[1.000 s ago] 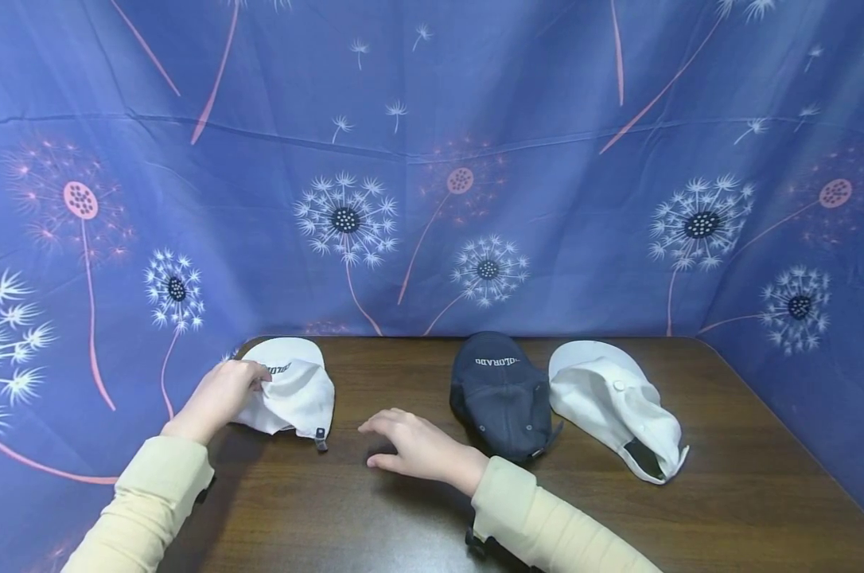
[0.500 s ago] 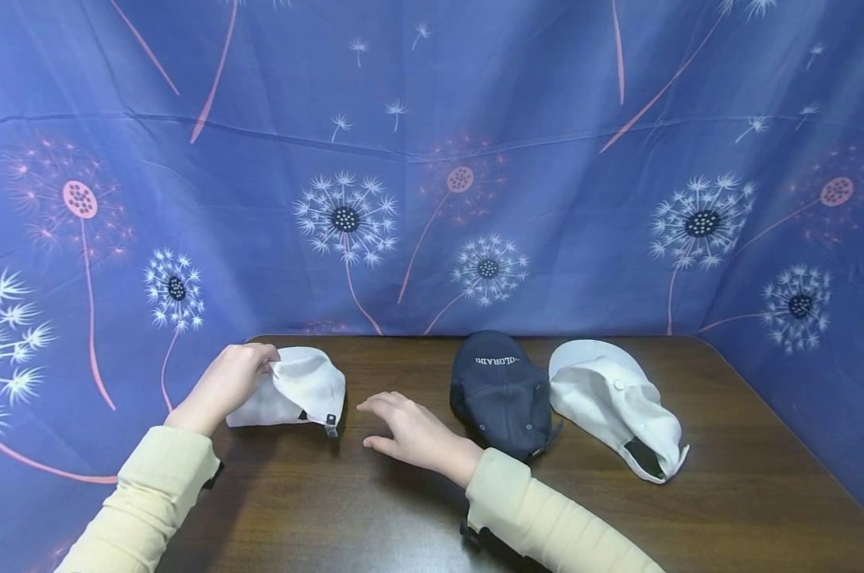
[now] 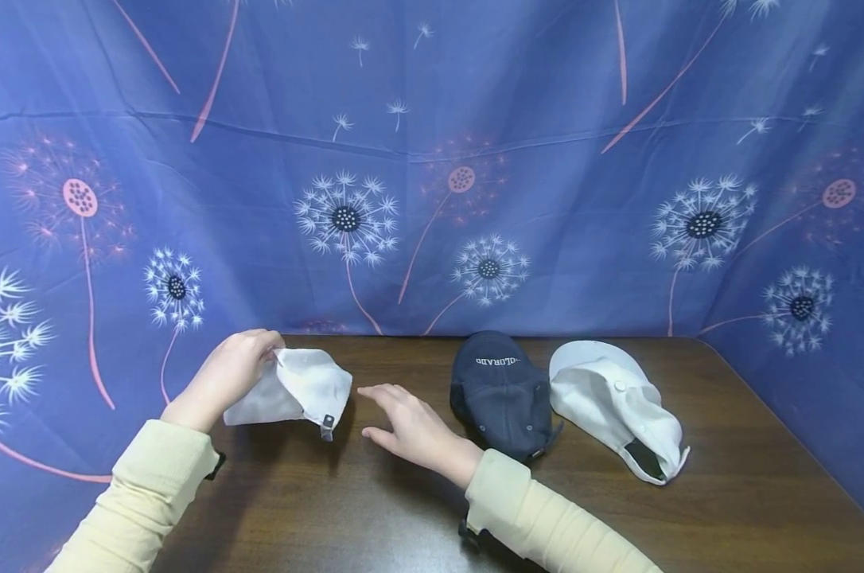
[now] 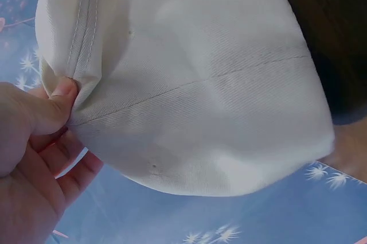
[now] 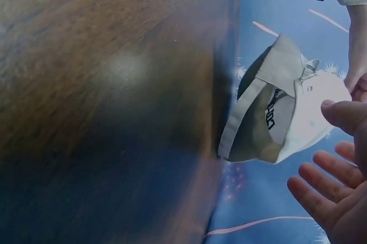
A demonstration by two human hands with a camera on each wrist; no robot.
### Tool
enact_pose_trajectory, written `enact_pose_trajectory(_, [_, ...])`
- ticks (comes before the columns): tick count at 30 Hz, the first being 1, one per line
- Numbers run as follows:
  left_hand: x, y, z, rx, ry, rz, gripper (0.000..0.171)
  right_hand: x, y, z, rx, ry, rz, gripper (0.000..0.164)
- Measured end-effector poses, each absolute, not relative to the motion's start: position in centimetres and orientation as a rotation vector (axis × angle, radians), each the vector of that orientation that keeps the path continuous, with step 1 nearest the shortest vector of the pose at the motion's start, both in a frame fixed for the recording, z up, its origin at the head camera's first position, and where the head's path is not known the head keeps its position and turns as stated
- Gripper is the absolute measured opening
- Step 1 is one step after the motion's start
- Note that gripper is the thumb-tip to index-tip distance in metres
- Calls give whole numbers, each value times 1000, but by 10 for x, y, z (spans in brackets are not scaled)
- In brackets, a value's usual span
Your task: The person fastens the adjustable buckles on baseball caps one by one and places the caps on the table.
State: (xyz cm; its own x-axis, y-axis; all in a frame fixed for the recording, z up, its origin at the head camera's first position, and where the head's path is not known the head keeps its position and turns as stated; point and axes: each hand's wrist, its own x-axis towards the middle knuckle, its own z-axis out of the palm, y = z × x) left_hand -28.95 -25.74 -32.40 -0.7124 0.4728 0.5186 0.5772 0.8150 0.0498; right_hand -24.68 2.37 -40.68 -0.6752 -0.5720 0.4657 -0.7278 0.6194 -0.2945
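My left hand point(image 3: 227, 370) pinches the crown of a white baseball cap point(image 3: 310, 382) at the table's back left. In the left wrist view, the thumb and fingers gather the stitched cloth of the white cap point(image 4: 200, 95) into a fold. The cap hangs tilted just above the wood, its strap buckle point(image 3: 328, 423) towards the front. Dark lettering shows inside its opening in the right wrist view. My right hand point(image 3: 418, 426) hovers beside the cap, fingers spread and holding nothing; a small gap parts them.
A dark navy cap point(image 3: 500, 406) with white lettering lies right of centre. Touching its right side is another white cap point(image 3: 604, 390), partly crumpled. The brown wooden table point(image 3: 725, 517) ends at a blue dandelion-print cloth point(image 3: 582, 159) behind and at both sides.
The left hand has raised the white cap and drawn it slightly right; the cap tilted, and the lettering on its front went out of sight. My right hand shifted only a little.
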Motion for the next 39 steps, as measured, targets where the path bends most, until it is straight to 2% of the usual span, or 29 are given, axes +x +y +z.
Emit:
enact_pose_trajectory(18, [-270, -231, -292, -679, -2505, -292, 14, -248, 20, -400, 1027, -2383, 750, 70])
enact_pose_trajectory(27, [-258, -215, -275, -652, -2426, -354, 12, -249, 25, -382, 987, -2339, 774, 75])
enact_pose_trajectory(39, [-246, -195, -257, -630, -2425, -412, 10, -256, 39, -362, 949, -2115, 758, 61])
